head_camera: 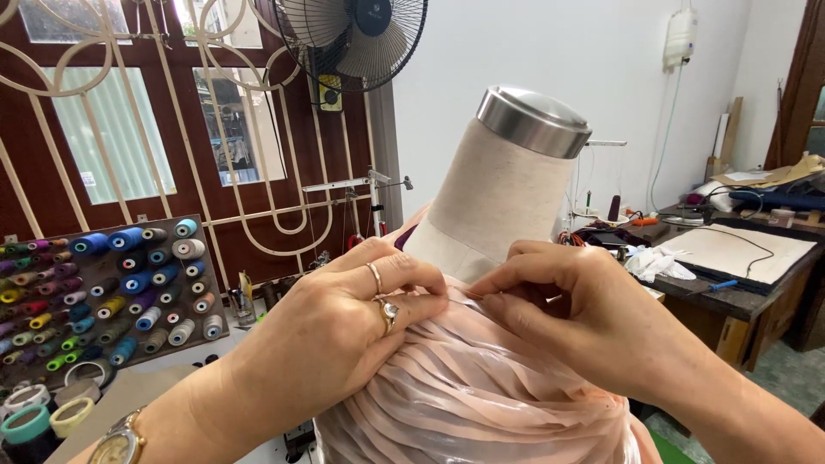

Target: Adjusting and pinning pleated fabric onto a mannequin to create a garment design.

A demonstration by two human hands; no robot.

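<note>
A dress form (498, 193) with a beige linen neck and a round metal cap stands right in front of me. Pale pink pleated fabric (464, 387) is draped over its chest and shoulder. My left hand (344, 331), wearing two rings and a gold wristwatch, presses its fingers on the pleats near the base of the neck. My right hand (571, 309) pinches the top edge of the fabric there, thumb and forefinger tips closed at the fold. Whether a pin sits between those fingertips cannot be made out.
A rack of many coloured thread spools (103, 292) leans at the left, with tape rolls (39, 417) below it. A black fan (352, 39) hangs above. At the right stands a dark worktable (730, 296) with paper, white scraps and tools.
</note>
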